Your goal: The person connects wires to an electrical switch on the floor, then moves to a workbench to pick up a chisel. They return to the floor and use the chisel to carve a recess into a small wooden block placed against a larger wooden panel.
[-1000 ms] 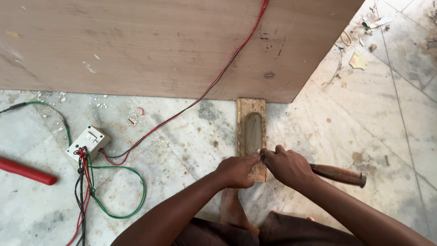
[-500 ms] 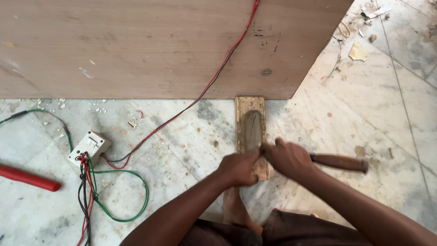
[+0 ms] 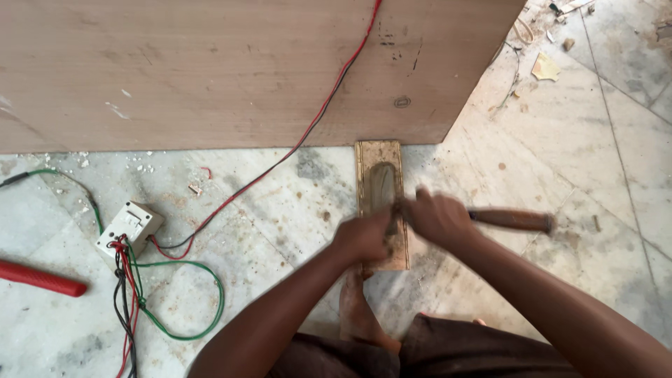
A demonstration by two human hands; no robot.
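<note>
A small wooden block (image 3: pixel 379 157) with an oblong recess lies on the marble floor against a large plywood panel (image 3: pixel 210 70). My right hand (image 3: pixel 437 218) is closed around a tool with a brown wooden handle (image 3: pixel 511 220) that sticks out to the right. The tool's front end lies over the block's recess. My left hand (image 3: pixel 364 239) sits on the block's near half, fingers curled at that front end. Both hands are motion-blurred. My bare foot (image 3: pixel 357 311) rests at the block's near end.
A red-and-black wire pair (image 3: pixel 315 119) crosses the panel and runs down to a white switch box (image 3: pixel 129 225) at left, with green, red and black wires (image 3: pixel 175 329) looped beside it. A red tool handle (image 3: pixel 42 278) lies far left. Wood chips and scraps (image 3: pixel 546 66) litter the upper right.
Both hands have shifted slightly away from me along the block, toward the recess, and are now blurred. The tool handle lies more level. The view has moved a little.
</note>
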